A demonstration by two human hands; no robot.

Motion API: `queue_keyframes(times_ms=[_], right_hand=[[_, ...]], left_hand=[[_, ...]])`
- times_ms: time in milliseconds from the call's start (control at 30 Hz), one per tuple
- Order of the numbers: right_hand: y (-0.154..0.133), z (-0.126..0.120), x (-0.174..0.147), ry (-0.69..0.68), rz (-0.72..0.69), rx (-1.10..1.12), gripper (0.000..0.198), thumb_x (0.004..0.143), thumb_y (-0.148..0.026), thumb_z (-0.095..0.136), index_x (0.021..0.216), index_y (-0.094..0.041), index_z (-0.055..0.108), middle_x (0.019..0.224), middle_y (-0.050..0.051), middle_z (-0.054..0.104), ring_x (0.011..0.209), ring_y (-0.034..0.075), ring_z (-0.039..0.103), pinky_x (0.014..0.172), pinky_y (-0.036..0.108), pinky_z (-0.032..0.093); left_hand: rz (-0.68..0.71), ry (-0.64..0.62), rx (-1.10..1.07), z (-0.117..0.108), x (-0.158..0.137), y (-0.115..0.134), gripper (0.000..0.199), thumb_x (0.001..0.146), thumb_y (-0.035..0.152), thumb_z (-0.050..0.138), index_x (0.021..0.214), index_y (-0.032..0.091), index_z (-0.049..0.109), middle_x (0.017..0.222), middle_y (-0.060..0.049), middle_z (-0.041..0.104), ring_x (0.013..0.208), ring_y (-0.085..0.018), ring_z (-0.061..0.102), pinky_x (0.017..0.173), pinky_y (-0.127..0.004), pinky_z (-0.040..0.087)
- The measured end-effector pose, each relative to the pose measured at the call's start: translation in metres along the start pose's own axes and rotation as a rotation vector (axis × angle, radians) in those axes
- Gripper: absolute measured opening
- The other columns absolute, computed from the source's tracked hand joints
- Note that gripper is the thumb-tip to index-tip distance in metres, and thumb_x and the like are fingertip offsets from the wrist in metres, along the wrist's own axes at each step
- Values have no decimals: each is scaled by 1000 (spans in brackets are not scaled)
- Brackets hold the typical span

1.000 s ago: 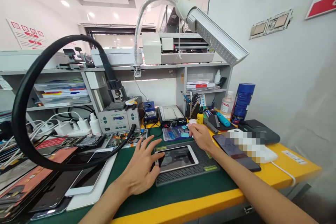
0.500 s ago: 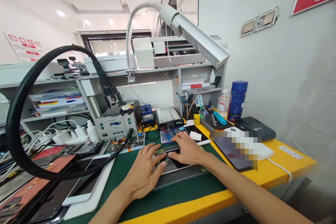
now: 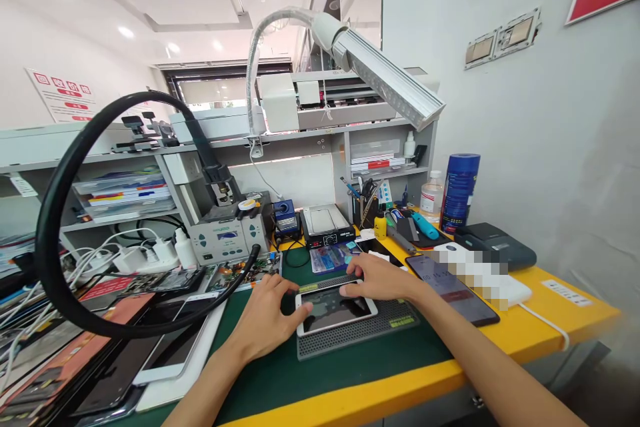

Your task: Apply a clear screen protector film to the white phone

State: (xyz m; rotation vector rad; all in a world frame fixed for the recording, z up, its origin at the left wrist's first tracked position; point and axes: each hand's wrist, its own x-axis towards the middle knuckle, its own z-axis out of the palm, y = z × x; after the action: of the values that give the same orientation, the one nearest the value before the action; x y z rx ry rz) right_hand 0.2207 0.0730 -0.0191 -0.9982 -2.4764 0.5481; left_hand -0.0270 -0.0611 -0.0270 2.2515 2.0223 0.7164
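A white-framed phone (image 3: pixel 334 312) with a dark, patchily marked screen lies flat on a grey perforated pad (image 3: pixel 345 341). My left hand (image 3: pixel 267 313) is at the phone's left end, fingers spread and thumb over the screen edge. From the right, my right hand (image 3: pixel 385 278) reaches over the far edge; its thumb is over the screen, and its bent fingers stand apart from the thumb above the pad's far side. Neither hand is closed around the phone. Whether the thumbs press on the glass cannot be made out.
A dark phone (image 3: pixel 450 283) showing a timer lies to the right beside a white device with a cable. At left, a black hose (image 3: pixel 47 233) loops over stacked phones and tablets. Behind stand a grey control unit (image 3: pixel 233 240), a heating plate (image 3: pixel 327 223) and a blue can (image 3: pixel 460 190).
My hands have drawn apart, uncovering more of the phone's screen. My right hand has moved slightly right and its fingers are more bent. The whole view has shifted a little.
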Motion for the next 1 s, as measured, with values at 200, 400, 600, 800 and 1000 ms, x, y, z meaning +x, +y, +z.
queue_keyframes(times_ms=[200, 400, 600, 800, 1000], right_hand=[[0, 4, 2, -41, -4, 19, 19, 80, -38, 71, 71, -22, 67, 74, 4, 67, 67, 20, 59, 53, 26, 32], [-1, 1, 0, -69, 3, 38, 24, 83, -44, 67, 76, -21, 68, 77, 6, 65, 67, 20, 57, 54, 27, 33], [-2, -18, -3, -249, 93, 243, 66, 46, -55, 92, 96, -19, 67, 98, 4, 59, 76, 19, 54, 56, 25, 35], [-3, -7, 3, -155, 199, 506, 36, 72, -46, 78, 88, -18, 63, 64, -5, 48, 57, 13, 44, 49, 23, 29], [-11, 15, 12, 13, 310, 811, 26, 92, -44, 55, 100, -20, 55, 79, 2, 57, 60, 16, 58, 44, 27, 49]], left_hand=[[-132, -125, -160, 4, 5, 1, 48, 81, 65, 63, 97, 20, 60, 99, -7, 60, 95, -28, 57, 79, -37, 44], [-173, -183, -277, 6, 15, -7, 51, 75, 68, 66, 88, 20, 55, 88, -2, 56, 80, -21, 53, 64, -28, 38], [-183, -229, -471, 7, 20, -12, 54, 64, 64, 79, 80, 22, 50, 69, 7, 45, 61, -13, 41, 53, -24, 26], [-270, -64, -775, 14, 18, -2, 48, 72, 60, 77, 81, 21, 52, 60, 9, 44, 54, -10, 39, 50, -21, 29], [-509, 96, -1104, 22, 33, 22, 45, 83, 62, 64, 90, 17, 61, 72, -2, 61, 56, -15, 57, 45, -26, 50]])
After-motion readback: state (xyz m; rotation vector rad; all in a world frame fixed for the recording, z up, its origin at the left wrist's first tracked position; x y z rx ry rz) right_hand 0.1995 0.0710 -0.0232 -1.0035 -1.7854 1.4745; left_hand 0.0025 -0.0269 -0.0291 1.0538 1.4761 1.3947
